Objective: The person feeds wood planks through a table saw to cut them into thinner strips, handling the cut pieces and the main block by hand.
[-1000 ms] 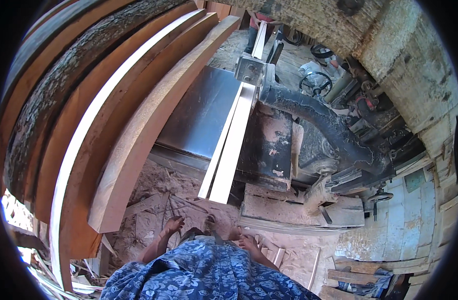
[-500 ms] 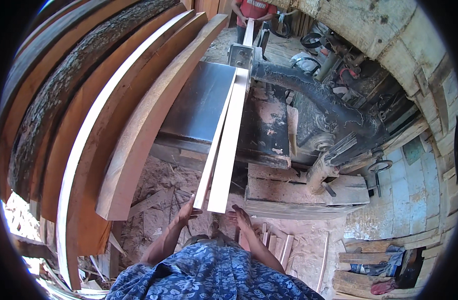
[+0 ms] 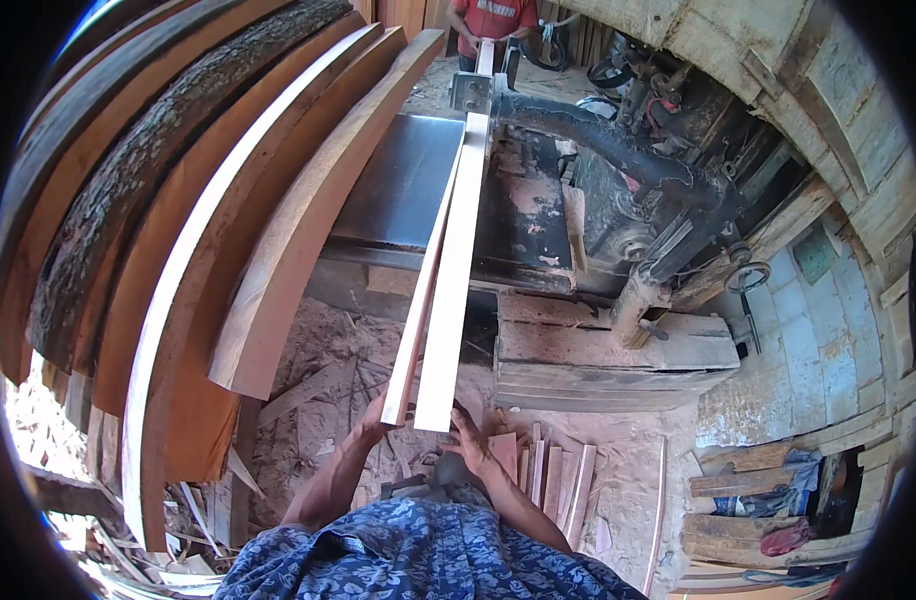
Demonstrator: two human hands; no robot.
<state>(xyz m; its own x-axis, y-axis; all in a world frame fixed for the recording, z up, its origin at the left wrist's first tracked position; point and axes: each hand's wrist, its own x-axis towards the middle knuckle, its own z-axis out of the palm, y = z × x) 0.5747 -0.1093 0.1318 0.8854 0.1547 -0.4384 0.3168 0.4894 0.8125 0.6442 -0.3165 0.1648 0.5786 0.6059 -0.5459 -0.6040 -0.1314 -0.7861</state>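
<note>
Two pale planed boards, a narrow strip and a wider board, extend lengthwise from the machine toward me, slightly apart at the near end. My left hand is closed round the near end of the narrow strip, its fingers partly hidden underneath. My right hand grips the lower right corner of the wider board, fingers curled at its edge. Beyond them is a dark cast-iron machine with a steel bed and a metal block at the boards' far end.
A person in a red shirt holds wood behind the machine. Curved stacked planks rise close on my left. A dusty wooden base stands right. Offcuts lie on the sawdust-covered floor; handwheels project at right.
Both my hands have risen and moved forward from below the boards to their near ends, taking hold. The boards' near ends have come toward me, and the view has shifted.
</note>
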